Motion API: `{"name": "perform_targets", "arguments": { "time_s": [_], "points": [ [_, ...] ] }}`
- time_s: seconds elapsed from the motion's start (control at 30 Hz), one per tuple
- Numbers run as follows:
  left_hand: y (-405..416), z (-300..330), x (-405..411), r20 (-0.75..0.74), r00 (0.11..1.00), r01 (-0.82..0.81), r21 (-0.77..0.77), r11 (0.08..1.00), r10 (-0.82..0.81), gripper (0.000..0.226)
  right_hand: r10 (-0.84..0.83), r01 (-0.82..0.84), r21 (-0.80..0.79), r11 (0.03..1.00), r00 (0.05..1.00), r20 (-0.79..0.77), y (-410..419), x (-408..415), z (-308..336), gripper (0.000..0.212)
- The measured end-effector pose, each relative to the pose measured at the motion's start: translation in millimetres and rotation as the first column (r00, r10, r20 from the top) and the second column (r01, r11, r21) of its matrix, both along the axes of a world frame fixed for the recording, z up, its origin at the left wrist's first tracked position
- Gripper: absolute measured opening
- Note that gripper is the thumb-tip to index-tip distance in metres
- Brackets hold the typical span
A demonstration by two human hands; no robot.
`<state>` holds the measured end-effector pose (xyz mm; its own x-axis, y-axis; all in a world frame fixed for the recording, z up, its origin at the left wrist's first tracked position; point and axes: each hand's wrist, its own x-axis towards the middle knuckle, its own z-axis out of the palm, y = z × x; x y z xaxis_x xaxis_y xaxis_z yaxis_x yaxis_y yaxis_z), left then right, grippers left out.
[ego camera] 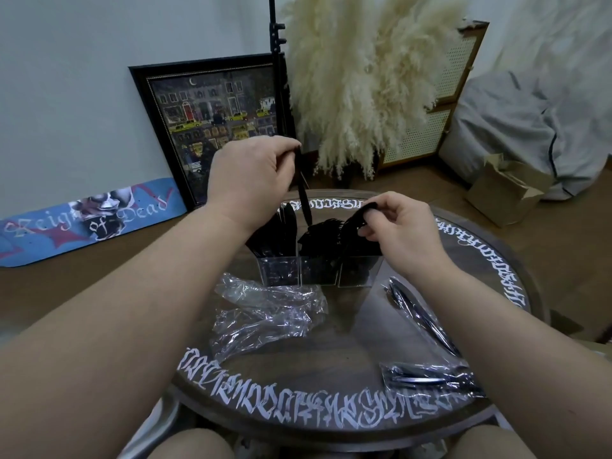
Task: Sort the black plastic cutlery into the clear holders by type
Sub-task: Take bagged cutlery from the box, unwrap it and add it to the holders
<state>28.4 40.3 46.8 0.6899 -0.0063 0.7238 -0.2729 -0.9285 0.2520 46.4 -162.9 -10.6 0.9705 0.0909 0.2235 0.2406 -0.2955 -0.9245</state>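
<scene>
Three clear holders stand side by side on the round glass table point(331, 366): the left holder point(277, 271), the middle holder point(318, 271) and the right holder point(357, 271), each packed with black cutlery. My left hand point(248, 175) pinches a black knife point(303, 190) by its handle, blade pointing down above the left and middle holders. My right hand point(397, 226) pinches a black piece point(356, 215) at the top of the right holder; I cannot tell its type. Two wrapped cutlery packs point(430, 376) lie at the right front.
Crumpled clear wrappers point(265, 313) lie in front of the holders. White lettering rings the table rim. Behind stand a framed picture point(215, 127), pampas grass point(364, 94), a skateboard deck point(89, 220), a cardboard box point(503, 193) and a grey beanbag point(530, 127).
</scene>
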Motion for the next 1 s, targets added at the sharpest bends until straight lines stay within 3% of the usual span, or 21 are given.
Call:
{"name": "perform_targets", "arguments": {
  "time_s": [0.27, 0.4, 0.5, 0.6, 0.73, 0.9, 1.0],
  "points": [
    [-6.2, -33.4, 21.0, -0.321, 0.941, -0.052, 0.185, 0.981, 0.11, 0.032, -0.108, 0.147, -0.133, 0.98, 0.958, 0.265, -21.5, -0.1, -0.9, 0.022],
    [-11.8, -57.3, 28.7, -0.533, 0.813, -0.017, 0.381, 0.925, 0.234, 0.034, -0.16, 0.224, -0.136, 0.965, 0.914, 0.372, -35.1, 4.5, -2.9, 0.022],
    [-14.6, -71.7, 31.3, -0.588, 0.748, 0.029, 0.493, 0.87, 0.308, 0.033, -0.194, 0.3, -0.152, 0.942, 0.853, 0.484, -43.8, 11.9, 4.0, 0.015],
    [-25.8, -74.2, 32.9, -0.514, 0.838, 0.053, 0.415, 0.908, 0.185, 0.031, -0.214, 0.36, -0.148, 0.921, 0.786, 0.58, -49.4, 23.0, 17.6, 0.013],
    [-49.2, -78.9, 35.8, -0.544, 0.838, 0.228, 0.264, 0.937, -0.05, 0.063, -0.222, 0.428, -0.166, 0.889, 0.716, 0.662, -50.8, 44.7, 26.7, 0.015],
    [-62.3, -97.7, 45.9, -0.672, 0.739, 0.279, 0.26, 0.924, -0.034, 0.089, -0.156, 0.422, -0.289, 0.859, 0.754, 0.638, -47.0, 66.4, 9.3, 0.019],
    [-61.6, -103.2, 51.2, -0.607, 0.794, 0.246, 0.301, 0.921, -0.014, 0.079, -0.096, 0.372, -0.365, 0.854, 0.801, 0.591, -42.9, 71.1, -4.2, 0.021]
  ]
}}
